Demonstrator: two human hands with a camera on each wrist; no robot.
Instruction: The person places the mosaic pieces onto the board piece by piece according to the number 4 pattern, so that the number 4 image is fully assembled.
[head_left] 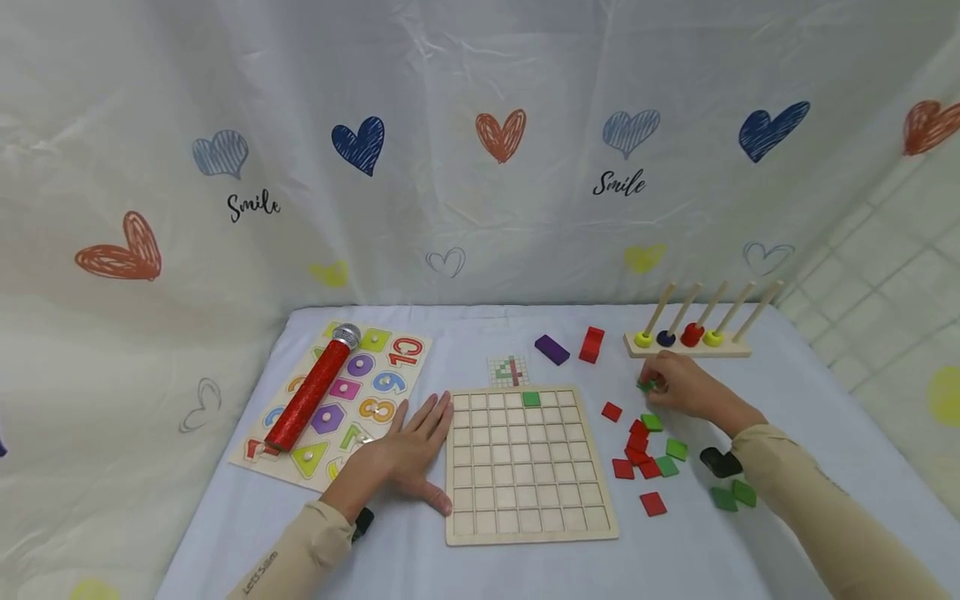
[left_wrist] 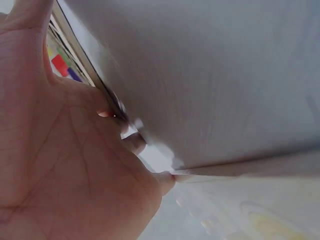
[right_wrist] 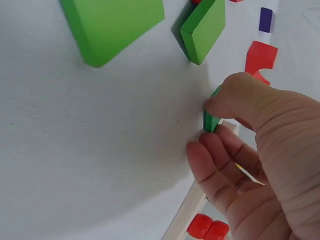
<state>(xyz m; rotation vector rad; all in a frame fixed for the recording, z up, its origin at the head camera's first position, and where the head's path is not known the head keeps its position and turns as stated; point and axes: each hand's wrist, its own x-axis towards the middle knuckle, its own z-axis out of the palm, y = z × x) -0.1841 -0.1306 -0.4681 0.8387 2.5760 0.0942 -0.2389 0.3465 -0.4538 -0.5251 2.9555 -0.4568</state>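
Note:
My right hand (head_left: 686, 387) pinches a small green square tile (right_wrist: 209, 121) between thumb and fingers, low over the cloth in front of the peg stand. With its fingers straight and spread, my left hand (head_left: 412, 454) rests along the left edge of a wooden grid board (head_left: 532, 537). One green tile (head_left: 531, 399) lies in the board's top row. Right of the board, several red tiles (head_left: 653, 504) and green tiles (head_left: 677, 450) lie scattered. In the left wrist view the palm (left_wrist: 75, 165) shows large, and the fingertips are partly hidden.
Behind the board lies a small grid pattern card (head_left: 508, 372), with a purple block (head_left: 552, 350) and a red block (head_left: 591, 345) to its right. A peg stand with coloured beads (head_left: 686, 346) stands at back right. A number puzzle (head_left: 330, 416) bearing a red microphone (head_left: 307, 400) lies left.

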